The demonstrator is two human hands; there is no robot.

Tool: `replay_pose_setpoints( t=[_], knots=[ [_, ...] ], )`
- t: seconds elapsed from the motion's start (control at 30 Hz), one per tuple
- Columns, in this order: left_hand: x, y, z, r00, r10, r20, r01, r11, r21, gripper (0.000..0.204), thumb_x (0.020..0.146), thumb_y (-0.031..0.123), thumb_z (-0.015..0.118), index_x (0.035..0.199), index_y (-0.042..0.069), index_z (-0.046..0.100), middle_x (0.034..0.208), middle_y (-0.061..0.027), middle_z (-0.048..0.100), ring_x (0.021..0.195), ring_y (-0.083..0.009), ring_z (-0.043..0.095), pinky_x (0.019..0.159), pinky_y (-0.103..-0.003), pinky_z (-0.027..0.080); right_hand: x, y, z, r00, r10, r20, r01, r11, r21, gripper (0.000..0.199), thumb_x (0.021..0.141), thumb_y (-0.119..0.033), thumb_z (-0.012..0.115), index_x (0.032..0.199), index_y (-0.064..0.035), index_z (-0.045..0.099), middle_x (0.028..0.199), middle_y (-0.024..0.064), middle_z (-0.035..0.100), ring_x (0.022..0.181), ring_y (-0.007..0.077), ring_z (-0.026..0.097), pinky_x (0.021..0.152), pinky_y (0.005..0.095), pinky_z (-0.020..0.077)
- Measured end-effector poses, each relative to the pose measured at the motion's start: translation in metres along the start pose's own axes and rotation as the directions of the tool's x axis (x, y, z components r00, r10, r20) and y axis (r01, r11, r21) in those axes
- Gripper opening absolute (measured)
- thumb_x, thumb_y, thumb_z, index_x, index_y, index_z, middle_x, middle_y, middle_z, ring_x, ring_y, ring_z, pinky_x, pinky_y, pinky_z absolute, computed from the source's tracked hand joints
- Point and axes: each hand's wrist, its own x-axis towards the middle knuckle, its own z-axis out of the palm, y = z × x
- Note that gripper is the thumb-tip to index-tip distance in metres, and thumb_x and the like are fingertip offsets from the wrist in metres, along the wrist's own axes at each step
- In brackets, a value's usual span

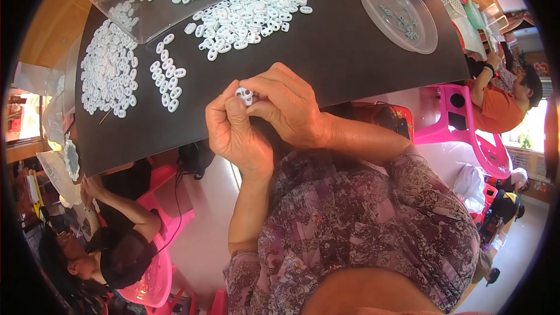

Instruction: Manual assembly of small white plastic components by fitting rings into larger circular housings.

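Between my two hands, just over the near edge of the dark table (326,41), is a small white plastic piece (244,95) with dark openings. The fingertips of my left hand (233,128) pinch it from the left and below. My right hand (291,105) grips it from the right, with thumb and forefinger closed on it. Fingers cover part of the piece. Beyond my hands lies a heap of similar small white oval pieces (245,20). A small loose group of white pieces (168,76) lies to the left.
A bigger pile of white pieces (108,73) covers the table's left end. A clear bin (140,23) stands at the back left. At the back right sits a round clear tray (426,23) holding small greyish parts. Co-workers sit at left and right, near pink plastic chairs (455,114).
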Motion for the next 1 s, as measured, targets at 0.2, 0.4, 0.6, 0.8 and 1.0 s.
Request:
replay_pose_setpoints(
  t=[0.2, 0.4, 0.6, 0.8, 1.0],
  knots=[
    [-0.003, 0.001, 0.0, 1.0, -0.012, 0.012, 0.012, 0.999, -0.034, 0.02, 0.093, 0.013, 0.052, 0.101, -0.006, 0.055, 0.092, -0.0078, 0.058, 0.081, -0.0112, 0.054, 0.075, -0.025, 0.046, -0.001, 0.002, 0.0, 1.0, 0.005, -0.027, -0.004, 0.999, 0.039, 0.028, 0.068, 0.0, 0.067, 0.094, -0.0004, 0.055, 0.078, 0.0092, 0.056, 0.064, 0.0245, 0.049, 0.056, 0.033, 0.0419],
    [-0.006, -0.003, 0.002, 0.997, 0.082, -0.011, -0.081, 0.996, 0.036, 0.02, 0.093, 0.013, 0.051, 0.1, -0.006, 0.054, 0.09, -0.0064, 0.056, 0.078, -0.0094, 0.052, 0.072, -0.024, 0.046, -0.002, 0.004, 0.002, 0.991, -0.094, -0.093, 0.095, 0.995, 0.004, 0.026, 0.07, 0.001, 0.065, 0.095, 0.0027, 0.057, 0.078, 0.0105, 0.059, 0.062, 0.0221, 0.051, 0.053, 0.031, 0.0419],
    [-0.008, -0.002, 0.001, 0.999, 0.048, -0.004, -0.048, 0.998, 0.045, 0.022, 0.095, 0.015, 0.048, 0.101, -0.005, 0.051, 0.089, -0.0074, 0.055, 0.075, -0.0084, 0.051, 0.067, -0.022, 0.045, -0.002, 0.006, 0.007, 0.986, -0.121, -0.116, 0.119, 0.993, -0.021, 0.026, 0.071, 0.001, 0.065, 0.095, 0.0026, 0.056, 0.078, 0.0099, 0.058, 0.061, 0.0223, 0.05, 0.052, 0.0312, 0.0413],
    [-0.005, 0.002, 0.003, 0.999, 0.019, -0.028, -0.018, 1.0, 0.01, 0.022, 0.095, 0.014, 0.048, 0.101, -0.006, 0.05, 0.089, -0.0088, 0.056, 0.075, -0.0098, 0.053, 0.069, -0.023, 0.047, 0.0, -0.001, 0.007, 0.994, -0.066, -0.085, 0.066, 0.998, 0.003, 0.026, 0.071, 0.0, 0.066, 0.095, 0.0022, 0.055, 0.078, 0.0095, 0.059, 0.062, 0.022, 0.051, 0.054, 0.0311, 0.0415],
    [-0.012, 0.006, 0.005, 0.999, 0.038, -0.019, -0.039, 0.999, -0.028, 0.022, 0.094, 0.014, 0.049, 0.103, -0.006, 0.051, 0.094, -0.0111, 0.057, 0.081, -0.0117, 0.054, 0.074, -0.025, 0.048, -0.002, -0.001, 0.005, 0.986, -0.116, -0.12, 0.121, 0.992, 0.035, 0.028, 0.07, -0.002, 0.068, 0.094, 0.0022, 0.056, 0.08, 0.0102, 0.058, 0.063, 0.0221, 0.052, 0.055, 0.0313, 0.0418]
  ],
)
